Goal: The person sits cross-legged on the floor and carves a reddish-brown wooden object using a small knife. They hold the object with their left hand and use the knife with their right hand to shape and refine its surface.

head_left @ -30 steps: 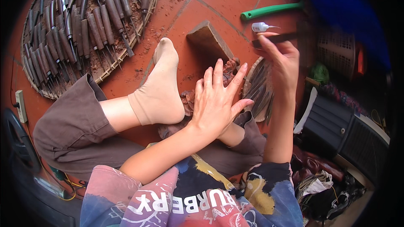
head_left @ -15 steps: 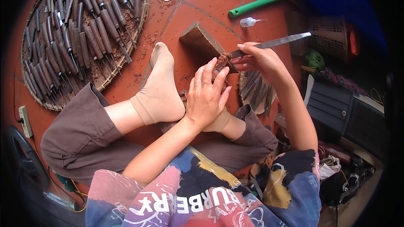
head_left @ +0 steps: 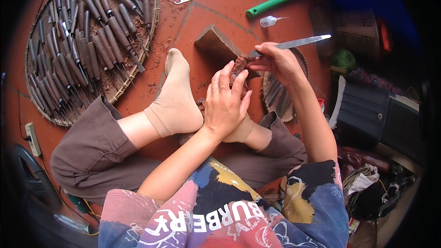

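My left hand [head_left: 226, 103] lies over a small reddish-brown wood carving [head_left: 240, 65], fingers curved around it and pressing it down. Much of the carving is hidden under that hand. Behind it an angled wooden block [head_left: 216, 48] stands on the floor, with the carving close against its near end. In my right hand [head_left: 279, 63] is a flat metal file [head_left: 305, 42], pinched between thumb and fingers. Its bright tip points to the right, and its other end reaches the carving. Around the left hand are my socked feet [head_left: 179, 105].
A round woven tray [head_left: 155, 23] at far left holds many wooden-handled carving tools [head_left: 106, 46]. A smaller basket of files [head_left: 288, 118] sits under my right forearm. Beyond lie a green handle [head_left: 278, 2], a small white bottle [head_left: 269, 21] and a white pick [head_left: 185, 0]. Dark cases [head_left: 360, 105] stand at right.
The file and my right hand have shifted slightly left along the carving. My left hand stays on the carving. The whole view has moved a little.
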The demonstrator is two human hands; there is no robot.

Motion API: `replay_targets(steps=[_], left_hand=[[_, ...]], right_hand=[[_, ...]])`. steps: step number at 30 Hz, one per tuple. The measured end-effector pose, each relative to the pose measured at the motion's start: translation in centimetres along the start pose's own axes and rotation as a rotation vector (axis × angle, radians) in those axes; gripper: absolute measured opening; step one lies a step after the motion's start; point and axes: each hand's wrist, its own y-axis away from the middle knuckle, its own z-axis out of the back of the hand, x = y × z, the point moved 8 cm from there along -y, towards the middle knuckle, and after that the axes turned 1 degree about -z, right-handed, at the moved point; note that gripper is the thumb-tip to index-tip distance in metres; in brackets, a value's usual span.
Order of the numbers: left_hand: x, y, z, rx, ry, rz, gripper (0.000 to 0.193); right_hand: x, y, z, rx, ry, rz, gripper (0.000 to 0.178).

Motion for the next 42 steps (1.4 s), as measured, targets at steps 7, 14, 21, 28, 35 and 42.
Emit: replay_targets(steps=[7,14,21,28,35,42], left_hand=[[-0.3,-0.2,0.1,-0.022,0.002,-0.015,0.052],[-0.5,-0.5,-0.1,-0.028,-0.028,-0.040,0.052],[-0.8,-0.4,0.0,-0.042,-0.056,-0.060,0.050],[-1.0,-0.5,-0.2,-0.038,-0.058,-0.074,0.049],[-1.1,-0.2,-0.4,-0.030,-0.057,-0.073,0.051],[-0.5,0.0,-0.4,-0.104,-0.071,-0.036,0.060]], right_hand=[[-1.6,0.0,0.2,-0.019,-0.174,0.126,0.023],[-1.6,-0.6,-0.3,0.035,-0.221,0.182,0.018],[-1.7,0.1,-1.1,0.023,-0.242,0.235,0.020],[-2.7,-0.2,-0.5,0.026,-0.333,0.213,0.022],[-4.1,-0.4,-0.3,0.071,-0.403,0.206,0.022],[-3.1,3.0,-1.0,-0.112,-0.403,0.364,0.030]])
